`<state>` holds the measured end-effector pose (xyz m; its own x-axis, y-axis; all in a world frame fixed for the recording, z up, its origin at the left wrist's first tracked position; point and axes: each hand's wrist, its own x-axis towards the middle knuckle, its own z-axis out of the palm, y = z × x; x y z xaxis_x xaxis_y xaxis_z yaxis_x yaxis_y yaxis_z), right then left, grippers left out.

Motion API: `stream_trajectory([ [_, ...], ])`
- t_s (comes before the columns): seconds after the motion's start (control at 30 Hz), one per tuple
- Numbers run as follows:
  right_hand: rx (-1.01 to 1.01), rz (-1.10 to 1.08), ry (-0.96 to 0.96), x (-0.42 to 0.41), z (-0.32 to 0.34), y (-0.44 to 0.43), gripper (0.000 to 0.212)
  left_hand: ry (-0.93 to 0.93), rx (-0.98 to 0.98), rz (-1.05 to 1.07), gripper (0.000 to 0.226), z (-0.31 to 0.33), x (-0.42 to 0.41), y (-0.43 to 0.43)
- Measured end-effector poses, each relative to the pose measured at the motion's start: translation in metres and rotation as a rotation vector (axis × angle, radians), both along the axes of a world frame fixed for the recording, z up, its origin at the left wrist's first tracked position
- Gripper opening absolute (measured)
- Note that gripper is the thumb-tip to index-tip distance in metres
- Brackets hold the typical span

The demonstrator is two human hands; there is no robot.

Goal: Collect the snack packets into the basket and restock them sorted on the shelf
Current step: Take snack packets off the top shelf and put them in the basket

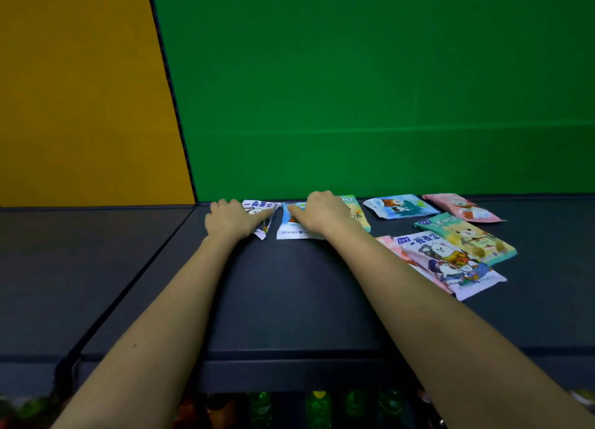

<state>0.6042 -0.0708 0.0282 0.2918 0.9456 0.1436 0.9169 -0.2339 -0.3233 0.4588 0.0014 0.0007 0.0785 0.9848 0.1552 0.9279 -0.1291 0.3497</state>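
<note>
Against the shelf's [289, 300] back edge, hands [230, 221] [322, 213] press packets [291, 226].

Both hands [277, 217] on shelf packets [294, 222]

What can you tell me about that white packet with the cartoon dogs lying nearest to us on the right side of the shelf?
The white glossy plastic snack packet with cartoon dogs is a flat rectangle with blue lettering near its far end and crimped ends. It lies face up and slanted on the dark grey shelf top, partly overlapping a pink packet beneath its left edge. Its far right side meets or sits very close to a mint-green packet. Neither hand touches it.
</note>
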Motion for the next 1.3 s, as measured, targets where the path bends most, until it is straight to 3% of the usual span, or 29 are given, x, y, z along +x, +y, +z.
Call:
stream_trajectory([
  [0.1,-0.078,-0.007,-0.108,-0.006,0.001,0.014,0.064,-0.132,-0.104,0.005,0.074,0.003,-0.005,0.007],
  [0.2,-0.108,-0.012,-0.085,-0.008,-0.001,0.023,0.062,-0.272,-0.179,-0.018,0.053,0.007,-0.01,0.007],
  [0.33,-0.186,0.018,0.074,-0.003,-0.001,0.031,0.056,-0.294,-0.043,-0.004,0.056,0.005,-0.023,0.008],
  [0.4,-0.18,0.045,0.136,-0.005,-0.003,0.033,0.06,-0.431,-0.03,-0.017,0.058,0.004,-0.033,0.004],
  [0.53,-0.091,0.108,0.203,-0.013,-0.007,0.028,0.051,-0.641,-0.109,-0.084,0.05,0.012,-0.051,-0.024],
  [0.67,0.079,0.199,0.427,-0.017,0.001,0.007,0.037,-0.849,0.015,-0.067,0.042,0.027,-0.068,-0.068],
  [0.8,0.22,0.293,0.655,-0.033,0.007,-0.032,0.046,-1.093,0.116,-0.05,0.039,0.037,-0.1,-0.132],
  [0.97,0.223,0.545,0.906,-0.069,0.005,-0.103,0.029,-1.059,0.283,0.152,0.04,0.02,-0.164,-0.214],
  [1.1,0.154,0.675,0.988,-0.109,-0.02,-0.137,0.026,-1.075,0.381,0.351,0.036,-0.013,-0.217,-0.284],
  [1.3,-0.122,0.882,1.096,-0.209,-0.065,-0.174,0.023,-1.069,0.427,0.704,0.044,-0.064,-0.287,-0.398],
])
